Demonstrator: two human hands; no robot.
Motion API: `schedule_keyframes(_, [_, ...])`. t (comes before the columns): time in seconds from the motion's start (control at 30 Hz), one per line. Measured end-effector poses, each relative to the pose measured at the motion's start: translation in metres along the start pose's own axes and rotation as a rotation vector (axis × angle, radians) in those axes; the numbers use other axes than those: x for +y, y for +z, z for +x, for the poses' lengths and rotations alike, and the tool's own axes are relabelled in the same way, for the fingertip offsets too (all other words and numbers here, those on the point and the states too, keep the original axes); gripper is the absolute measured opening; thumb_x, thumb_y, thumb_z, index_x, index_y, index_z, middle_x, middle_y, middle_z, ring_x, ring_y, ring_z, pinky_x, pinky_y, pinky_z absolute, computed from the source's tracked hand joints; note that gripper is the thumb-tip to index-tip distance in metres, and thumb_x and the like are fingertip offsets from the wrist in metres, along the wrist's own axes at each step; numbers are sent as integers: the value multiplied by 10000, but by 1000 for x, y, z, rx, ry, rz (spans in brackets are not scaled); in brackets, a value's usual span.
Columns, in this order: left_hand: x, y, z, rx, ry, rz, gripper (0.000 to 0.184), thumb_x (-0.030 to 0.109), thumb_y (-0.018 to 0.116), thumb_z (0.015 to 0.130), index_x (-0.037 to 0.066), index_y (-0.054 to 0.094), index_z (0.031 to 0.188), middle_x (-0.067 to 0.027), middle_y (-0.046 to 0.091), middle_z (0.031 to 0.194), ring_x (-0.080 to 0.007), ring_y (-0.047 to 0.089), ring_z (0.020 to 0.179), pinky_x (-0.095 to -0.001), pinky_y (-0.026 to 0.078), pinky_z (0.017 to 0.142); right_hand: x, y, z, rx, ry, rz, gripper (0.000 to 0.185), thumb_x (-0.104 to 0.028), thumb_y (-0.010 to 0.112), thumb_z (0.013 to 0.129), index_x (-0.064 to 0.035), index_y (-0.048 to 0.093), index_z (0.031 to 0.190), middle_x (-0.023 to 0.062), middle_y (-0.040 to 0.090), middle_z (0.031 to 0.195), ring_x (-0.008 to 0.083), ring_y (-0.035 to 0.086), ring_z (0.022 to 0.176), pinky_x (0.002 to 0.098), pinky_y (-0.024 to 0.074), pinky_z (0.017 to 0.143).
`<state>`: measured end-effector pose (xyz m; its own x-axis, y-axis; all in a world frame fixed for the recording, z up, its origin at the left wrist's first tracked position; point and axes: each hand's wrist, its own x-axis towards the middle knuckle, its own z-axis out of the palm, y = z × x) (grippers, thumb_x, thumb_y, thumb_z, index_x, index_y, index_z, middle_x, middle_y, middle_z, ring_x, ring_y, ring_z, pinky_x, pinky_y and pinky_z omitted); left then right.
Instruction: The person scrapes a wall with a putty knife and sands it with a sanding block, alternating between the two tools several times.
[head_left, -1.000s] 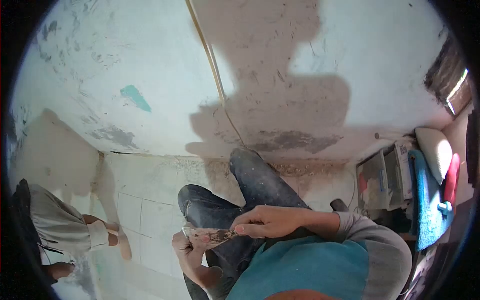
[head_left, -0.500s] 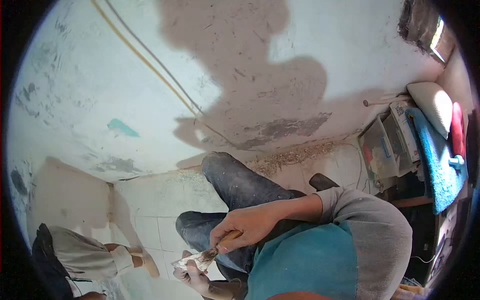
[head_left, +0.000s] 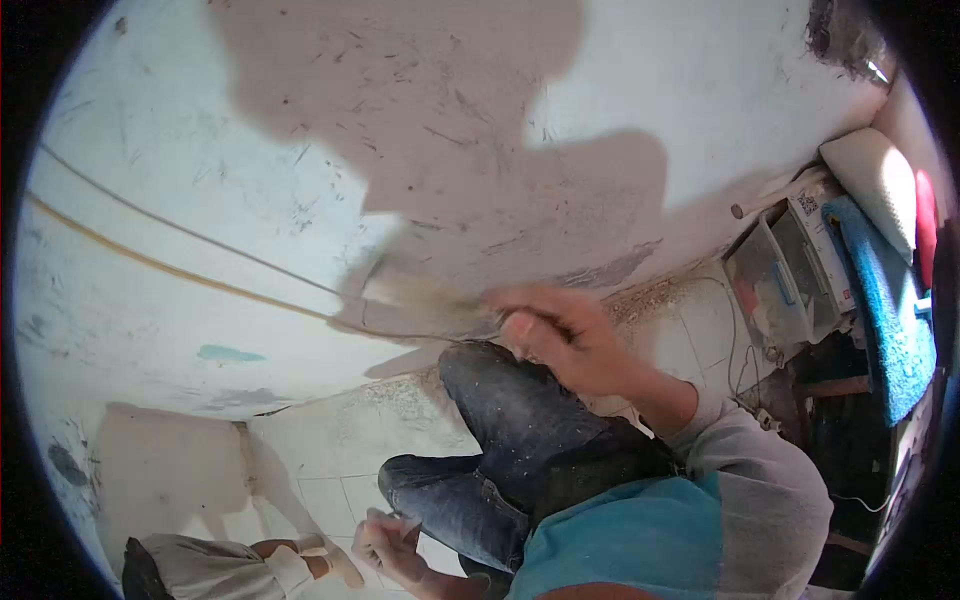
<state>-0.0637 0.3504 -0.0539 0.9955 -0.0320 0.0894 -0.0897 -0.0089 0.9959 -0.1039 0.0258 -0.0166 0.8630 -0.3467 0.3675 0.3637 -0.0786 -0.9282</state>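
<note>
My right hand (head_left: 570, 335) is raised in front of the wall, its fingers wrapped round a putty knife (head_left: 425, 292). Motion smears the blade, which lies near or against the white wall (head_left: 330, 240); contact is hard to judge. Lower down, my left hand (head_left: 390, 545) is beside my bent knee with its fingers curled. A small pale thing shows at its fingertips, too small to make out. Dark marks and scrapes cover the wall around the blade.
Two cables (head_left: 190, 275) run along the wall. Debris (head_left: 650, 300) lies at its foot. At the right are a clear plastic drawer box (head_left: 770, 285), a blue towel (head_left: 880, 310) and a pale cushion (head_left: 870, 180). Another person's clothed leg (head_left: 215, 570) is at the lower left.
My right hand has moved up from my lap to the wall with the putty knife. My left hand has come away from the blade and stays low. The view has swung to the right.
</note>
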Motion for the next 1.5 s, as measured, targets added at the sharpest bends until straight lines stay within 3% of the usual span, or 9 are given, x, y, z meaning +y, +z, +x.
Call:
schedule_keyframes(0.1, [0,37,22,-9,44,-55,534,414,633,927,15,514,593,-8,436,572,-75,361,493,-207,235,413,4,-23,10,302,-273,-200,320,-84,569,949,-70,637,1262,32,543,710,105,458,612,265,374,564])
schedule_keyframes(0.37, [11,78,56,-477,361,-3,513,413,683,851,-12,647,565,-30,479,478,-153,398,495,-322,314,573,-20,-30,38,558,-466,-787,461,-9,687,783,-144,687,1224,23,544,769,134,453,557,292,363,578])
schedule_keyframes(0.57, [-4,98,55,-493,197,103,475,391,662,883,-7,685,625,-19,496,515,-144,413,543,-317,313,572,-15,-34,55,561,-564,-954,510,-30,709,758,-172,675,1247,-6,576,791,108,455,537,282,332,570])
schedule_keyframes(0.9, [-6,141,58,-600,359,121,522,389,614,931,-21,642,609,-5,466,529,-126,398,504,-306,296,483,-17,-41,37,502,-395,-1026,551,-52,716,781,-184,628,1309,-41,516,691,93,461,589,295,279,562])
schedule_keyframes(1.0, [0,149,64,-591,456,231,433,333,635,924,-26,670,683,-5,491,551,-115,444,543,-278,303,497,-22,-39,39,498,-391,-1040,553,-61,713,791,-173,615,1323,-48,478,648,93,451,577,295,269,556])
schedule_keyframes(1.1, [23,173,66,-469,460,314,259,219,666,892,-21,677,988,-22,575,690,-86,434,585,-237,302,513,-20,-36,44,508,-435,-1010,548,-77,714,793,-167,614,1325,-49,467,630,95,447,571,292,266,553])
schedule_keyframes(1.23, [68,225,79,-457,503,111,476,198,660,892,-13,525,1297,-36,634,829,-49,385,600,-188,276,520,-18,-32,43,528,-405,-1013,492,-8,712,776,-119,666,1252,-30,459,602,117,425,533,291,268,546])
schedule_keyframes(1.3, [80,241,90,-747,310,-42,502,217,581,956,-10,427,1377,-55,656,872,-59,416,608,-181,311,542,-20,-30,44,536,-419,-1009,490,-13,711,780,-121,663,1256,-30,455,602,119,435,539,291,270,546])
schedule_keyframes(1.5, [100,303,99,-734,14,-431,327,251,462,1042,-17,593,1175,-89,692,964,-90,612,751,-200,472,647,-16,-28,43,451,-356,-1007,530,-103,689,824,-126,589,1344,-20,555,705,111,481,598,302,286,575])
